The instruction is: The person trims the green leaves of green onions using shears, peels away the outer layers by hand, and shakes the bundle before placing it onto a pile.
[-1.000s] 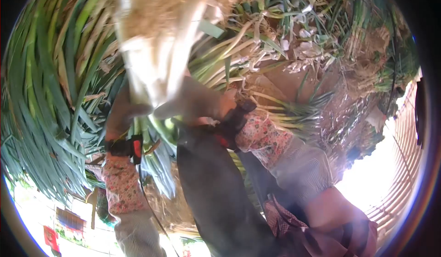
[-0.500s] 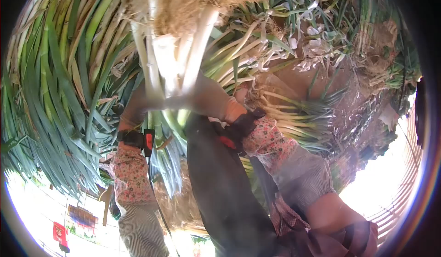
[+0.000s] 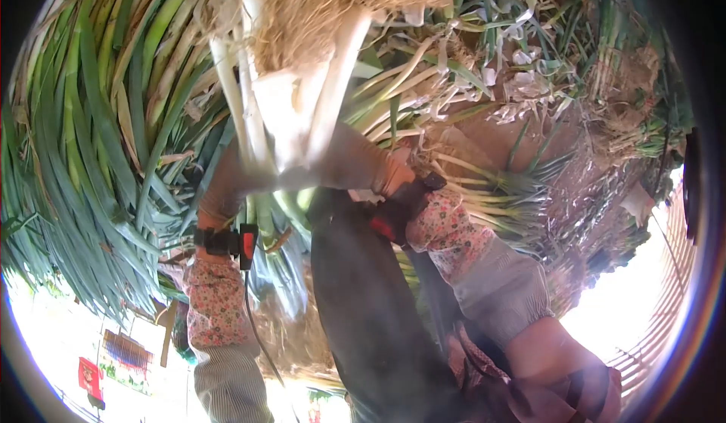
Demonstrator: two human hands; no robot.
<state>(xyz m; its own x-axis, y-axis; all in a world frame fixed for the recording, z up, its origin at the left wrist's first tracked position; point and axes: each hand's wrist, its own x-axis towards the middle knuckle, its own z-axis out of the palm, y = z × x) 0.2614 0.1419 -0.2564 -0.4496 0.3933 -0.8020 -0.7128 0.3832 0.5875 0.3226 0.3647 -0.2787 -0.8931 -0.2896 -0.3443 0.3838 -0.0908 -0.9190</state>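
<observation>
On the left I see a big heap of green leaves (image 3: 83, 158). My left hand (image 3: 227, 188) is closed around the bunch of green onions (image 3: 291, 113), just below its white stalks. The bunch stands upright in the middle, roots on top. My right hand (image 3: 370, 167) grasps the same bunch from the other side. Further right, loose onions (image 3: 491, 196) lie on the ground.

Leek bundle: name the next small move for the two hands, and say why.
Probably tighten and square the grip before anything else. Both the left hand and the right hand wrap the bundle of leeks around its white stalks, with the roots at the top of the picture and the green leaves trailing between the forearms, so the stalks could slip unevenly.
</observation>
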